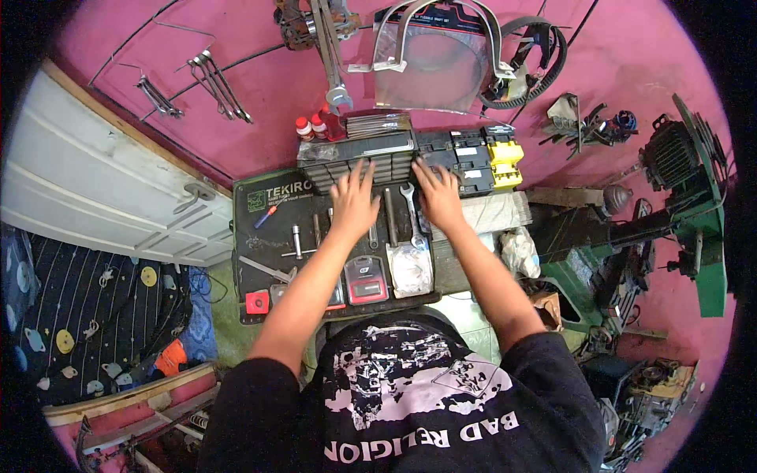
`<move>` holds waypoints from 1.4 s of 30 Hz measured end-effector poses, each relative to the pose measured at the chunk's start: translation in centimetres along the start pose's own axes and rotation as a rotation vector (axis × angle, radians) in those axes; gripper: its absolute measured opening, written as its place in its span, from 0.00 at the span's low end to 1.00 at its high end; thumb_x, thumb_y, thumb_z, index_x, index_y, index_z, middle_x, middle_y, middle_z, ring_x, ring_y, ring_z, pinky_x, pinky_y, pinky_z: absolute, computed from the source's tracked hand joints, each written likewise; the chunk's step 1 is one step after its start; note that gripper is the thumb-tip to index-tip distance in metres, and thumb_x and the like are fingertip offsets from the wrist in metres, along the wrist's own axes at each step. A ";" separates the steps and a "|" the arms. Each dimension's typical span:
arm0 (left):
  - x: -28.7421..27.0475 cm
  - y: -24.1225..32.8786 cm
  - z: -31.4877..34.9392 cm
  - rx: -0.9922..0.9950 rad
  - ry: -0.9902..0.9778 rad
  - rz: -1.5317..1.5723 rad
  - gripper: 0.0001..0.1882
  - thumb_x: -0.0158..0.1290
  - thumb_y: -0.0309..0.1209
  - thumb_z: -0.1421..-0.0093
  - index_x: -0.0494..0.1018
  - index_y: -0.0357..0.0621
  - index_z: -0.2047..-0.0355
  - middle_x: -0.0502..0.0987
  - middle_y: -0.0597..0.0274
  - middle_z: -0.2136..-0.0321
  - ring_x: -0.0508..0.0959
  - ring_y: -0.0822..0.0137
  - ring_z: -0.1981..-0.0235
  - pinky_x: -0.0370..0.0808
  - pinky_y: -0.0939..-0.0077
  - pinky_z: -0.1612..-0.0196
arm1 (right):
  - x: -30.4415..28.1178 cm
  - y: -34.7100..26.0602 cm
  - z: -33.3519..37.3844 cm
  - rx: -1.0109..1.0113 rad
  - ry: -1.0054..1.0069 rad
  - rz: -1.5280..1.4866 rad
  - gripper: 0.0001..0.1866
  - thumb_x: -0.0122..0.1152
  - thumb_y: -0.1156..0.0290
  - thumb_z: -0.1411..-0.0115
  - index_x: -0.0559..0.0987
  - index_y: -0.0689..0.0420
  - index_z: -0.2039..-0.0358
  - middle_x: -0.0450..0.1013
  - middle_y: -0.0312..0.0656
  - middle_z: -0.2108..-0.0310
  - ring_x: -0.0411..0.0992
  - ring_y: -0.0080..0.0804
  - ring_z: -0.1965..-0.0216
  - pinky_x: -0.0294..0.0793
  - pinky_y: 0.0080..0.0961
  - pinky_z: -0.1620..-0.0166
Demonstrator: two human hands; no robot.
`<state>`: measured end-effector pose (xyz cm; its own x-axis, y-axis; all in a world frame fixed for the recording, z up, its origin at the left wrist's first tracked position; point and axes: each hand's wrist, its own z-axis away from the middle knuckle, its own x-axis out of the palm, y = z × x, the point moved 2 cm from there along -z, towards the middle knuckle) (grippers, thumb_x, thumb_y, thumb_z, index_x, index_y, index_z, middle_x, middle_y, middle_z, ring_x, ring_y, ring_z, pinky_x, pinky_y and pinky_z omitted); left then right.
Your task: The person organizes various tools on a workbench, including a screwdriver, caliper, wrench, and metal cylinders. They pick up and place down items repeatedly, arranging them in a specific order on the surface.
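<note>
The dark drawer cabinet [393, 169] sits in the upper middle of the frame, its long axis running left to right and rising slightly toward the right. It lies just beyond both hands, toward the top of the picture. The left hand [355, 206] is nearer the middle of its drawer front, with spread fingers reaching across that face; the right hand [438, 197] is by its right end, fingers also spread. Neither hand appears to hold anything, and I cannot tell whether the fingertips press on the cabinet or only hover against it.

Thin metal rods [377, 126] lie on top of the cabinet, parallel to its length, with a red-capped bottle [304, 128] at the upper left. Black and yellow cases [505, 153] stand to the right. Below, between the forearms, a combination wrench [412, 211] points up the frame.
</note>
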<state>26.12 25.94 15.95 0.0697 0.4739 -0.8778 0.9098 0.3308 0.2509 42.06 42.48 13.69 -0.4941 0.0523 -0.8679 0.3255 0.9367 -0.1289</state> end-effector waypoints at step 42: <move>-7.8 -16.4 37.9 -0.803 -0.207 -0.088 0.10 0.62 0.38 0.42 0.83 0.52 0.61 0.83 0.63 0.58 0.76 0.54 0.51 0.68 0.50 0.48 | 3.6 -14.1 15.6 0.278 -0.546 -0.176 0.08 0.67 0.64 0.44 0.85 0.52 0.67 0.82 0.43 0.64 0.75 0.48 0.56 0.69 0.46 0.52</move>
<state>26.22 -14.10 3.18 0.1578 0.2855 -0.9453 0.3519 0.8782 0.3240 48.23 24.10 4.87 -0.1009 -0.3467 -0.9325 0.5103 0.7866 -0.3477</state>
